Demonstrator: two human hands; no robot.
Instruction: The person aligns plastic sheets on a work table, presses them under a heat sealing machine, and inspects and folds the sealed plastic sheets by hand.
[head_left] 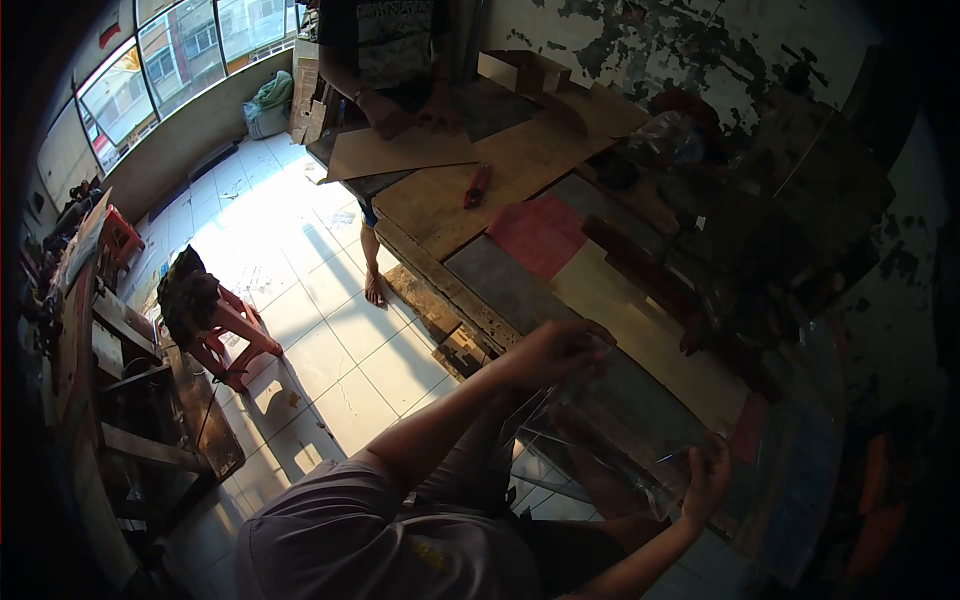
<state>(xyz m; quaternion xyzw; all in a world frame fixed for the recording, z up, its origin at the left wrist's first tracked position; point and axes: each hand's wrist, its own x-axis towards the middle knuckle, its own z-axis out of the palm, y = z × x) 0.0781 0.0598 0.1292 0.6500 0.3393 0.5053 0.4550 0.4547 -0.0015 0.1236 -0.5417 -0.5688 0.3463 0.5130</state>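
Observation:
My left hand (562, 352) is closed, its fingers pinching the upper edge of a clear plastic sheet (590, 425) that hangs over my lap at the table edge. Lower right, my right hand (706, 474) is closed on a thin pen-like tool (672, 456), whose bright bluish tip points left toward the plastic. Whether the right fingers also grip the plastic's edge, I cannot tell. Beyond the hands, a pale board strip (640, 320) and a red sheet (540, 235) lie on the worktable (500, 290).
Across the table, another person's hands (410, 115) rest on a brown cardboard sheet (395, 155). A red cutter (478, 186) lies on a larger board (440, 215). Dark machinery (750, 230) stands at right. A red stool (240, 330) stands on the tiled floor at left.

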